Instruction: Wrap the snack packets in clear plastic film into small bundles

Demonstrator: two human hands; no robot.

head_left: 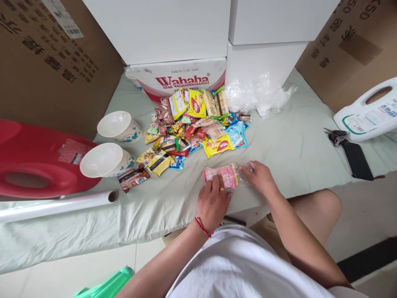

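A pink snack packet (228,175) with a yellow edge lies on the pale green cloth, close to its front edge. My left hand (214,200) is closed over the packet's near side, its bent fingers pressing it against the cloth. Clear plastic wrap (245,173) sticks out from the packet's right end. That plastic is pinched between the thumb and fingers of my right hand (259,177). Beyond my hands spreads a pile of wrapped snacks (186,132), with a yellow nabati packet (218,145) at its near side.
Two paper bowls (104,160) stand at the left, beside a red jug (40,161) and a plastic film roll (58,207). A Wahaha carton (186,78) and crumpled clear bags (260,97) sit at the back. On the right are a white bottle (369,114), keys (338,136) and a black case (357,160).
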